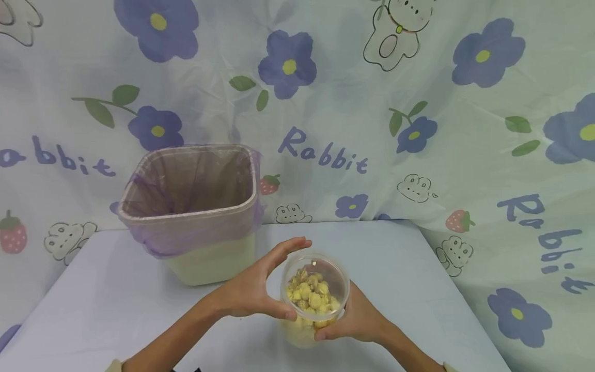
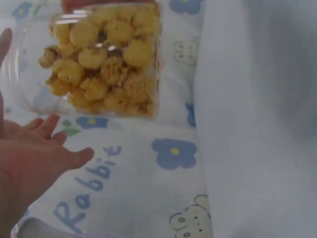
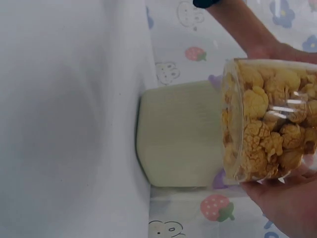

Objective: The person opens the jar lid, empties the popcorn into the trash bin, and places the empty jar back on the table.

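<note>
A clear round plastic jar (image 1: 319, 294) partly full of yellow caramel popcorn (image 2: 106, 64) is held up in front of me. My right hand (image 1: 360, 318) grips its side, thumb near and fingers behind; the right wrist view shows that hand (image 3: 285, 206) against the wall of the jar (image 3: 272, 124). At the rim on the other side, my left hand (image 1: 251, 289) is spread wide, thumb and fingers apart around the top. Its fingers (image 2: 44, 129) look straight in the left wrist view. Whether a clear lid covers the mouth, I cannot tell.
A pale bin (image 1: 209, 261) lined with a thin purple bag (image 1: 160, 240) stands on the white table (image 1: 372, 253), left of the jar and farther back. Behind the table hangs a cloth (image 1: 325, 113) printed with flowers and rabbits.
</note>
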The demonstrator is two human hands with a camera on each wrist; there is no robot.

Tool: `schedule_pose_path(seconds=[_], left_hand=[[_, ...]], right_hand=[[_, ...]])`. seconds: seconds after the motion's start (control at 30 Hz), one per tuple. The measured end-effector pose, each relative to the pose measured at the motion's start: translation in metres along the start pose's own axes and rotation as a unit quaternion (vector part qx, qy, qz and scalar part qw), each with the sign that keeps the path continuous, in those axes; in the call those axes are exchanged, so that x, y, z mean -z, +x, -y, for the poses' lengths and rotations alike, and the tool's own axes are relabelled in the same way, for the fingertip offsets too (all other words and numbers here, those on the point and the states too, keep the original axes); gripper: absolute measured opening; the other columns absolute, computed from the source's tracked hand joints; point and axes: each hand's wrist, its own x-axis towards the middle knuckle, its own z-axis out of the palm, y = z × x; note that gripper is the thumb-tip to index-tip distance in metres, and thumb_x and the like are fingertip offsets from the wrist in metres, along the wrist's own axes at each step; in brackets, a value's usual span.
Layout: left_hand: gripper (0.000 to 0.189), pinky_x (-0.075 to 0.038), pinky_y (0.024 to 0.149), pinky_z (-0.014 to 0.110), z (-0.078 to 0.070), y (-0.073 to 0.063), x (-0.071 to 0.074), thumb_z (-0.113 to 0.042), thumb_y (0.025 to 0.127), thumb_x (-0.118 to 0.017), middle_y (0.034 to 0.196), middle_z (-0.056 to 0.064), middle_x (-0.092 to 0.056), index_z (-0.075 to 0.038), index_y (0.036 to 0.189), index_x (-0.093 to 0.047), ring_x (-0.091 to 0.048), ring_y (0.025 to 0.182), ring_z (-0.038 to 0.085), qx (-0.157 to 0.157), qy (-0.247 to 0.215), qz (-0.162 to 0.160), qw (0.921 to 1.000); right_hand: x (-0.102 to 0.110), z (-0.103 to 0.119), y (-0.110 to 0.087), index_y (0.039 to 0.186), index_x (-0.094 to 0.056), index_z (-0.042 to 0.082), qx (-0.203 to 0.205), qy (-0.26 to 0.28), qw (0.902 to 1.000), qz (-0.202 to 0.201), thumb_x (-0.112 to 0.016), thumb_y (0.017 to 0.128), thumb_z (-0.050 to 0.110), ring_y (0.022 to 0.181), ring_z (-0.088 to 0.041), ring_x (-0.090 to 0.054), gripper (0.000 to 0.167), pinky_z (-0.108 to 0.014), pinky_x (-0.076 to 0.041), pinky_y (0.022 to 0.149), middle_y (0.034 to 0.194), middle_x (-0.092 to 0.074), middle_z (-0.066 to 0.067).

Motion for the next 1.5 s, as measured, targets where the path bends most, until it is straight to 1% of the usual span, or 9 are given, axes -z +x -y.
schedule_pose_path(seconds=[0.13,0.27,0.57,0.77,0.9,1.1,1.3,1.4,1.5], left_hand=[[0.105,-0.015,0.112,0.066,0.006,0.004,0.006,-0.046,0.076,-0.086,0.159,-0.002,-0.031,-0.022,0.158,-0.025,-0.022,0.147,0.022,0.003,-0.057,0.081,0.9951],[0.104,-0.021,0.110,0.064,0.009,0.004,0.006,-0.045,0.075,-0.087,0.157,0.002,-0.034,-0.023,0.158,-0.027,-0.026,0.145,0.026,0.031,-0.092,0.108,0.9894],[0.097,-0.021,0.109,0.069,0.009,0.003,-0.013,-0.030,0.074,-0.090,0.152,-0.001,-0.040,-0.024,0.153,-0.035,-0.027,0.144,0.028,0.030,-0.037,-0.020,0.9987],[0.100,-0.022,0.108,0.066,0.008,0.003,-0.035,-0.019,0.070,-0.091,0.149,-0.003,-0.043,-0.023,0.153,-0.035,-0.031,0.141,0.028,0.049,-0.019,-0.124,0.9909],[0.105,-0.020,0.109,0.066,0.008,0.002,-0.042,-0.019,0.070,-0.092,0.152,-0.002,-0.039,-0.024,0.155,-0.029,-0.029,0.142,0.029,0.061,-0.023,-0.146,0.9871],[0.111,-0.017,0.110,0.069,0.011,0.004,-0.032,-0.031,0.072,-0.091,0.159,0.002,-0.028,-0.026,0.157,-0.021,-0.024,0.145,0.029,0.023,-0.035,-0.089,0.9952],[0.105,-0.012,0.112,0.066,0.012,0.010,-0.011,-0.047,0.079,-0.083,0.160,0.004,-0.026,-0.019,0.158,-0.020,-0.020,0.146,0.028,-0.037,-0.092,0.020,0.9948],[0.104,-0.016,0.111,0.065,0.012,0.012,-0.005,-0.047,0.079,-0.083,0.160,0.008,-0.026,-0.016,0.158,-0.021,-0.025,0.144,0.030,-0.034,-0.111,0.069,0.9908],[0.103,-0.021,0.110,0.064,0.010,0.012,-0.003,-0.043,0.078,-0.085,0.160,0.008,-0.028,-0.018,0.158,-0.025,-0.029,0.142,0.033,-0.018,-0.117,0.087,0.9891]], right_hand=[[-0.002,0.001,-0.001,0.154,-0.029,0.013,-0.002,0.023,0.9991,0.034,-0.090,0.072,0.014,0.129,-0.034,-0.047,0.103,-0.038,-0.040,0.108,0.144,-0.046,-0.015],[-0.003,0.001,0.001,0.155,-0.027,0.013,0.007,0.035,0.9979,0.054,-0.091,0.073,0.020,0.130,-0.036,-0.046,0.104,-0.041,-0.039,0.109,0.145,-0.044,-0.017],[0.002,-0.004,0.003,0.154,-0.030,0.016,0.020,-0.004,0.9997,0.009,-0.090,0.068,0.003,0.129,-0.034,-0.046,0.106,-0.039,-0.039,0.109,0.144,-0.046,-0.013],[0.004,-0.007,0.003,0.153,-0.032,0.016,0.018,-0.018,0.9993,-0.028,-0.091,0.069,0.007,0.129,-0.034,-0.046,0.104,-0.038,-0.041,0.107,0.143,-0.047,-0.012],[0.005,-0.008,0.003,0.153,-0.030,0.012,0.009,-0.023,0.9989,-0.040,-0.091,0.070,0.007,0.129,-0.032,-0.047,0.103,-0.038,-0.043,0.106,0.144,-0.046,-0.011],[0.005,-0.005,0.001,0.153,-0.030,0.012,0.001,-0.026,0.9990,-0.036,-0.091,0.068,0.007,0.129,-0.031,-0.047,0.105,-0.036,-0.041,0.107,0.143,-0.047,-0.011],[0.002,0.000,0.000,0.153,-0.031,0.013,0.008,0.001,1.0000,-0.004,-0.090,0.067,0.002,0.129,-0.035,-0.046,0.105,-0.038,-0.039,0.109,0.142,-0.047,-0.013],[0.001,0.001,-0.001,0.153,-0.030,0.012,0.005,0.006,0.9999,0.007,-0.090,0.067,0.002,0.129,-0.035,-0.046,0.105,-0.038,-0.038,0.109,0.142,-0.047,-0.013],[0.001,0.002,-0.002,0.154,-0.030,0.013,0.003,0.009,0.9998,0.015,-0.089,0.068,0.003,0.129,-0.035,-0.046,0.105,-0.038,-0.039,0.109,0.143,-0.047,-0.014]])
